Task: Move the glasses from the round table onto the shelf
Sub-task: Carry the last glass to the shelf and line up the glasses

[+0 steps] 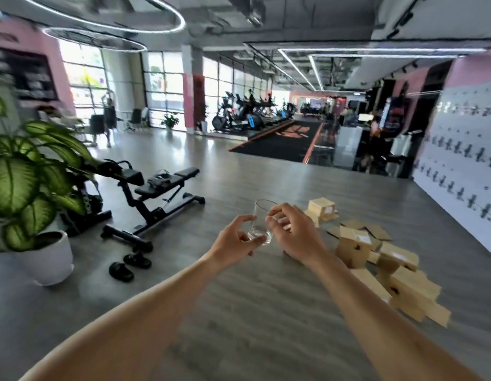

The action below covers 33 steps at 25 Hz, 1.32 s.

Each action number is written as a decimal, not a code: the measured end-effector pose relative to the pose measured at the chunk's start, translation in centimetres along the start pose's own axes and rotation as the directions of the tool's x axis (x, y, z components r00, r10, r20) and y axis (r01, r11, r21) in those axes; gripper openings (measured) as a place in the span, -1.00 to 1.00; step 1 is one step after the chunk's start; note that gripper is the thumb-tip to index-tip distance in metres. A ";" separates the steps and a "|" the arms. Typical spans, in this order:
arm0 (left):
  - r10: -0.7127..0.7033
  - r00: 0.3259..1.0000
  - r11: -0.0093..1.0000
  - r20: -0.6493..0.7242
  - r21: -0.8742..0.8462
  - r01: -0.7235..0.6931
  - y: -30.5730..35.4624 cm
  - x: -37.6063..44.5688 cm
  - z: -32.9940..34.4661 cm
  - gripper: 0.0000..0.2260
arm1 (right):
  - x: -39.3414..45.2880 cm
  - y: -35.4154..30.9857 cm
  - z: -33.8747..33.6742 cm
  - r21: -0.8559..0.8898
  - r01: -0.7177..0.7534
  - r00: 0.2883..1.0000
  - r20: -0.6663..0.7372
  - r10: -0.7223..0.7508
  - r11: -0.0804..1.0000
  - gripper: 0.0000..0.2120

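Clear glass [262, 222] at frame centre, upright, gripped low by left hand [236, 240], right hand [292, 231] curled around its other side. Grey floor [238, 298] below; cardboard boxes [376, 259] right, potted plant [27, 182] left, gym bench [156, 193] behind.

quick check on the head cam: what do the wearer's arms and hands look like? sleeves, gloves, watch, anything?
Both forearms are bare up to the frame edge, with no sleeves in view. The left hand and right hand wear no gloves. No watch, bracelet or ring is visible, and no cables or markers either. Motion blur softens the fingers, so a thin ring cannot be ruled out.
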State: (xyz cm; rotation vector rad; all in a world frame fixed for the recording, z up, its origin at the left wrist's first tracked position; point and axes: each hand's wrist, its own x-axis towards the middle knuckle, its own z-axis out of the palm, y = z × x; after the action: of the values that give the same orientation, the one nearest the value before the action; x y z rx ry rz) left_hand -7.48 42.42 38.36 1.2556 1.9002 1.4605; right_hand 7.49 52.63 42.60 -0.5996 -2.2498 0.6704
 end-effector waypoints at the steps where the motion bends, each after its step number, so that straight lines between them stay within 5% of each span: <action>1: -0.005 1.000 1.000 -0.018 0.003 0.005 -0.1 1.7 -0.7 -0.53 | 2.0 0.3 0.3 -0.001 0.020 1.000 0.009 -0.020 1.000 -0.88; 11: -0.057 0.974 0.998 -0.219 0.007 0.060 -4.0 13.9 -11.6 -0.52 | 19.5 0.1 9.7 0.140 0.203 0.966 0.131 -0.221 0.969 -0.90; 33: -0.015 0.866 0.981 -0.501 0.161 0.110 -18.4 44.1 -47.4 -0.53 | 62.0 -7.1 43.0 0.337 0.346 0.875 0.222 -0.431 0.876 -0.90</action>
State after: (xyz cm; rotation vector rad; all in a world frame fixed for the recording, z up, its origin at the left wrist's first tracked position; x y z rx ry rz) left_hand -73.23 54.27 46.04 0.9310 2.4351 1.7286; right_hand -65.56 71.13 50.82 0.1158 -2.3765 0.8958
